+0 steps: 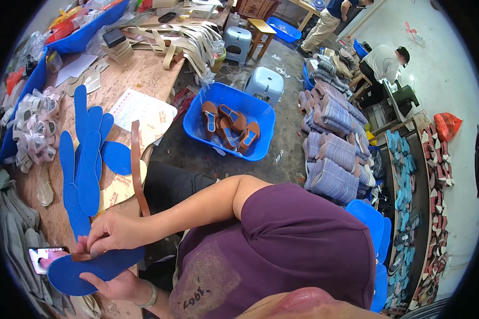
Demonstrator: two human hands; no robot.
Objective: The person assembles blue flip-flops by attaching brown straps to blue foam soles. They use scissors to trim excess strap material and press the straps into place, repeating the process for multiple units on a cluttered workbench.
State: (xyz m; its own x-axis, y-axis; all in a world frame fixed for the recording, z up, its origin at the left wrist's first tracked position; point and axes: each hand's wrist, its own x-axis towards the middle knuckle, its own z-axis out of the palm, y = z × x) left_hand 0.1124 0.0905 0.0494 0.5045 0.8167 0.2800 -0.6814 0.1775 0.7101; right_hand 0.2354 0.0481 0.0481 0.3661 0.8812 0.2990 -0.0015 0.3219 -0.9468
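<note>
A blue insole-shaped piece [70, 277] rests in my left hand [121, 287], with the thumb over its lower edge and the fingers hidden beneath. My right hand [112, 233] pinches a short brown strip [81, 257] against the insole's upper edge. Beyond, several more blue insoles [89, 173] lie overlapped on the wooden table [50, 212]. A long brown strip [138, 175] runs along the table edge and passes behind my right forearm; whether it joins the short one I cannot tell. A lit phone [40, 259] sits partly under the held insole.
Grey pieces [16, 223] and clear-wrapped pale items [37, 125] crowd the table's left side. Light straps [175, 40] lie at its far end. Brown shoes [226, 125] fill a blue tub [266, 114] on the floor. Striped stacks [332, 170], shoe racks [402, 181] and a seated co-worker [380, 66] are rightward.
</note>
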